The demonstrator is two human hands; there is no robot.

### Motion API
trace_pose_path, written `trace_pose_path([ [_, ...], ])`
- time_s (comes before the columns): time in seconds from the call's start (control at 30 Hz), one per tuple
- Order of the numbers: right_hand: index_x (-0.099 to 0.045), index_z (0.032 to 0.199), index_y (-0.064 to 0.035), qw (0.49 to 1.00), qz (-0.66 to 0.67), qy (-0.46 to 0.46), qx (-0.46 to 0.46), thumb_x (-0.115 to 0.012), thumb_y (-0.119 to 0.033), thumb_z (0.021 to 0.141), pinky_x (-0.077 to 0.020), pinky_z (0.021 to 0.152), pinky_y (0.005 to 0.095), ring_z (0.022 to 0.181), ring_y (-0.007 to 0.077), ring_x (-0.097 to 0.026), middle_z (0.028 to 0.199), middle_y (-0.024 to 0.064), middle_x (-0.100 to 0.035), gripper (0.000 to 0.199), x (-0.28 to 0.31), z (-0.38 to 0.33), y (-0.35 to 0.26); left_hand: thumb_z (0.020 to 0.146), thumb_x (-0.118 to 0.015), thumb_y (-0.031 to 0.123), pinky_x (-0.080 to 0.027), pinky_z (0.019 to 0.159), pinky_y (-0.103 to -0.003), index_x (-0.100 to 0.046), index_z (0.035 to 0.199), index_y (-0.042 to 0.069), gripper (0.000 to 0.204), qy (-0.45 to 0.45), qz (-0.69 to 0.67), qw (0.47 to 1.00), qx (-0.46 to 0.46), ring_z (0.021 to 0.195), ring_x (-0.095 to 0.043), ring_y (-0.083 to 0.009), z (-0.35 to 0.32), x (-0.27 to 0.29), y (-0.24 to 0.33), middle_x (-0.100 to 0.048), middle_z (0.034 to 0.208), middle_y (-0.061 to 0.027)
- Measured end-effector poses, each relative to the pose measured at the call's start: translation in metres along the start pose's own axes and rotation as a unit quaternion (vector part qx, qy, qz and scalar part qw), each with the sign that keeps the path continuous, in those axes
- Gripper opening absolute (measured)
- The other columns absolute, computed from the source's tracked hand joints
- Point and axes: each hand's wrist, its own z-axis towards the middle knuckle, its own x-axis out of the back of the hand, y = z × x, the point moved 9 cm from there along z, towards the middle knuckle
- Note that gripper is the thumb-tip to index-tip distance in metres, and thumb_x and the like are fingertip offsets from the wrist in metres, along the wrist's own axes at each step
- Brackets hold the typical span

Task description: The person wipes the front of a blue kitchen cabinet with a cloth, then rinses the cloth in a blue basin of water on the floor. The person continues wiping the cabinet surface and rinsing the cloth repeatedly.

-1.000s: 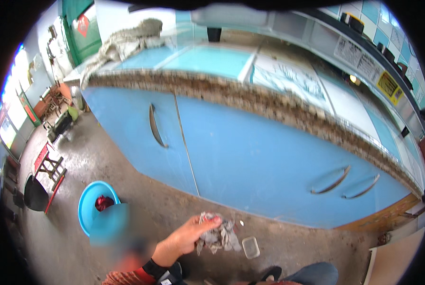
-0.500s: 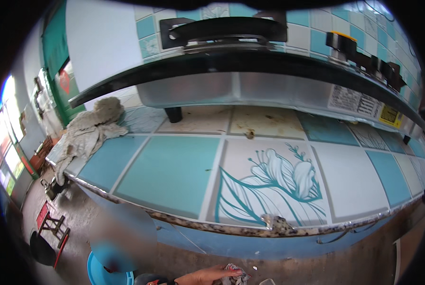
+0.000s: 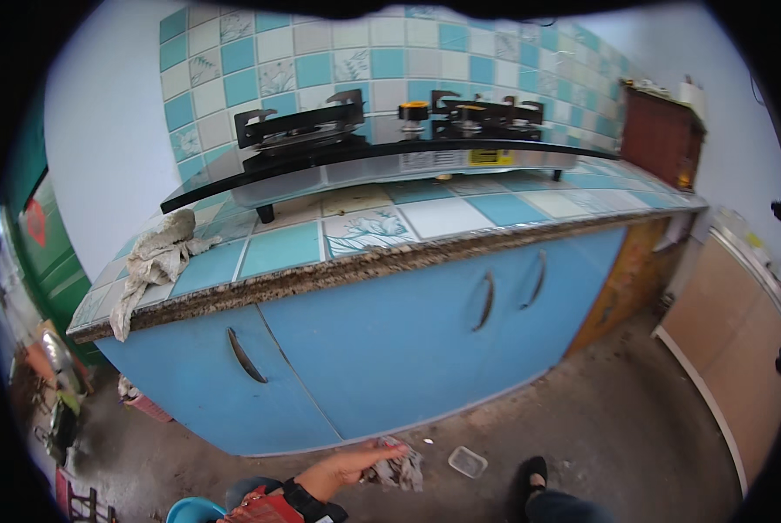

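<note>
My left hand (image 3: 354, 462) comes in from the lower edge, with a black wristband and a red patterned sleeve behind it. Its fingers are stretched out flat and hold nothing. The fingertips reach the edge of a crumpled grey rag (image 3: 401, 472) lying on the concrete floor in front of the blue cabinet (image 3: 390, 349). Whether they press on the rag I cannot tell. A small clear plastic tub (image 3: 467, 461) lies just right of the rag. My right hand is out of sight.
A tiled counter (image 3: 425, 218) carries a black gas stove (image 3: 381, 131) and a pale cloth (image 3: 155, 257) at its left end. My black shoe (image 3: 534, 475) stands right of the tub. A blue basin (image 3: 194, 510) sits at lower left, a beige cabinet (image 3: 739, 349) at right.
The view swung up from the floor to the countertop and settled back, taking in counter and floor. My left hand has stayed stretched out beside the rag.
</note>
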Motion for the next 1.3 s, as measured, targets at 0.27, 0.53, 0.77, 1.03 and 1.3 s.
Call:
trace_pose_path([
  [0.27,-0.050,0.136,-0.0145,0.936,-0.343,0.075,0.030,-0.051,-0.025,0.091,-0.0500,0.073,0.0301,0.102,0.0152,-0.059,0.126,-0.0013,-0.059,0.047,-0.058,-0.042,-0.137,0.094,-0.052,0.050,-0.050,0.047,-0.029,-0.057,0.116,0.010,0.046,-0.121,-0.163,0.976,-0.084,0.080,-0.068,-0.0202,-0.025,-0.029,0.054,-0.068,0.097,-0.0070],
  [0.53,-0.062,0.097,-0.0019,0.835,-0.392,0.339,0.186,-0.057,-0.022,0.092,-0.0497,0.068,0.0320,0.074,0.0163,-0.064,0.081,0.0064,-0.066,0.021,-0.144,-0.239,-0.342,0.098,-0.035,0.055,-0.052,0.068,-0.037,-0.053,0.122,0.010,0.055,-0.146,-0.271,0.935,-0.176,0.101,-0.062,-0.0326,-0.052,-0.051,0.097,-0.062,0.115,-0.0137],
  [0.77,-0.058,0.111,-0.0082,0.565,-0.534,0.512,0.366,-0.073,-0.017,0.078,-0.0517,0.071,0.0389,0.084,0.0302,-0.063,0.107,0.0121,-0.054,0.038,-0.209,-0.262,-0.385,0.097,-0.039,0.055,-0.044,0.098,-0.045,-0.052,0.127,0.011,0.055,-0.096,-0.318,0.932,-0.142,0.118,-0.052,-0.0284,-0.058,-0.072,0.094,-0.054,0.128,-0.0095],
  [1.03,-0.056,0.120,-0.0064,0.731,-0.326,0.400,0.446,-0.065,0.000,0.081,-0.0536,0.067,0.0320,0.078,0.0193,-0.063,0.108,0.0096,-0.057,0.040,-0.117,-0.242,-0.406,0.097,-0.036,0.057,-0.042,0.099,-0.052,-0.047,0.131,0.009,0.061,-0.198,-0.256,0.936,-0.136,0.116,-0.053,-0.0358,-0.029,-0.064,0.120,-0.053,0.129,-0.0160],
  [1.3,-0.058,0.118,-0.0001,0.838,-0.075,0.331,0.427,-0.062,0.000,0.087,-0.0511,0.057,0.0227,0.068,0.0075,-0.060,0.091,0.0048,-0.065,0.032,-0.060,-0.220,-0.384,0.092,-0.050,0.050,-0.044,0.092,-0.055,-0.048,0.125,0.010,0.052,-0.050,-0.254,0.961,-0.093,0.107,-0.057,-0.0356,0.007,-0.030,0.093,-0.054,0.120,-0.0105],
])
